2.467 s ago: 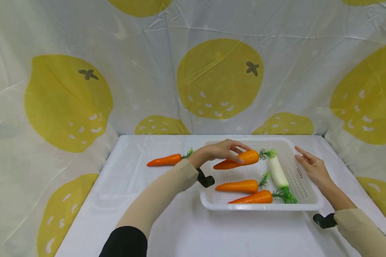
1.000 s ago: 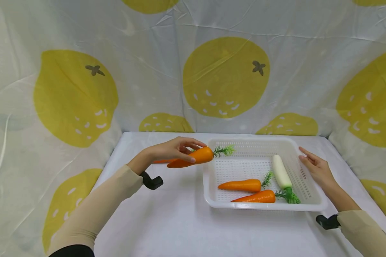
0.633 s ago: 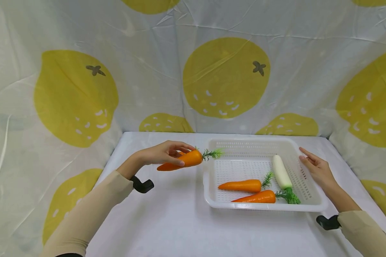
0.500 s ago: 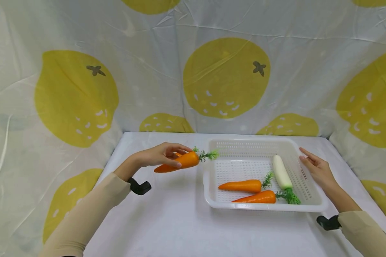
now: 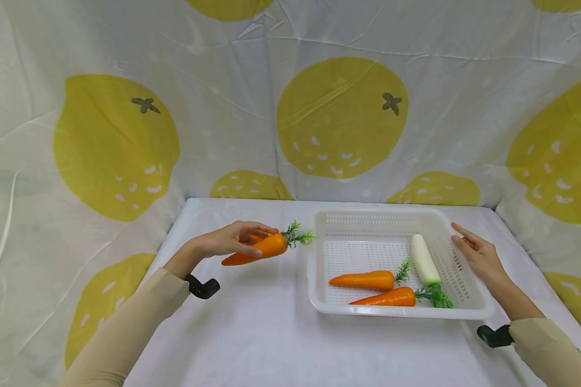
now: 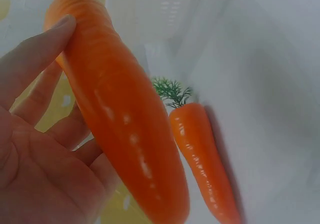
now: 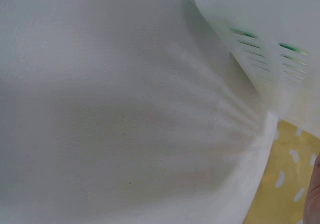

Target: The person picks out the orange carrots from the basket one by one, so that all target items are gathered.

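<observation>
My left hand (image 5: 234,239) holds an orange carrot (image 5: 271,246) with feathery green tops, between thumb and fingers, just left of the basket. Thumb on top near the crown shows in the left wrist view, where the held carrot (image 6: 117,104) slants over a second carrot (image 6: 202,156) lying on the white cloth. In the head view that second one is mostly hidden behind the hand and held carrot. My right hand (image 5: 479,258) rests at the right rim of a white perforated basket (image 5: 406,310), its index finger straight. Only a sliver of this hand (image 7: 313,199) enters the right wrist view.
Inside the basket lie two more carrots, an upper one (image 5: 365,280) and a lower one (image 5: 387,296), plus a white radish (image 5: 422,260) with green leaves. A white cloth covers the table (image 5: 271,344). A lemon-print curtain (image 5: 232,129) rises behind and at both sides.
The left hand has carried the carrot from over the basket out to the left, then lower, close above the table. The right hand has stayed at the basket's rim.
</observation>
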Demonstrator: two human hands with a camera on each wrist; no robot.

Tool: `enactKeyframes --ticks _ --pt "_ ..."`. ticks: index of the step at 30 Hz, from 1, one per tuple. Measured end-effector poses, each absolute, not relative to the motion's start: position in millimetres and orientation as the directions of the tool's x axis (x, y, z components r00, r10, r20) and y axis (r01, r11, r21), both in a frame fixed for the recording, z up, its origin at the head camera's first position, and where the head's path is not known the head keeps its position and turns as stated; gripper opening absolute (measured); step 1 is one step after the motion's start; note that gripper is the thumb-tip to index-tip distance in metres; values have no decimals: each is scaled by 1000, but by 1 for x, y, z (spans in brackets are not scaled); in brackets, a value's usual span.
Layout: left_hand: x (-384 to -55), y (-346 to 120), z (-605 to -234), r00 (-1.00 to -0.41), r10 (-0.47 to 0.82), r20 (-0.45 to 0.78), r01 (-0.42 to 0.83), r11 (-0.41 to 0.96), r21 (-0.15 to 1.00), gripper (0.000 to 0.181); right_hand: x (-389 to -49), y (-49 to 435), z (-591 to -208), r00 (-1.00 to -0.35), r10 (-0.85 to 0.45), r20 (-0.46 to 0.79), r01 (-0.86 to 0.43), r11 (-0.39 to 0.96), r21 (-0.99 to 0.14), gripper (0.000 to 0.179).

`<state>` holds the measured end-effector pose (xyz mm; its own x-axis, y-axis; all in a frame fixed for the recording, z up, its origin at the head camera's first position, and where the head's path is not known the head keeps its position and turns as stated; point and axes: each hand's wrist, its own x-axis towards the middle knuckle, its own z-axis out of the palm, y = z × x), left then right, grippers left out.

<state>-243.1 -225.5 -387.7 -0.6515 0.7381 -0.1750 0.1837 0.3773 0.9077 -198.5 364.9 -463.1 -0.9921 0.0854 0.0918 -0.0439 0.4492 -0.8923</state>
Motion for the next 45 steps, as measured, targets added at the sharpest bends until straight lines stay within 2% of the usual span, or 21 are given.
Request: enactKeyframes --ticks 20,45 --pt "-254 -244 -426 -669 707 -229 168 444 880 53 -199 363 -462 -992 91 91 -40 454 -890 60" --pt "-265 -234 -461 -683 695 -226 214 486 847 49 -197 362 -461 -991 100 86 -27 482 -876 60"
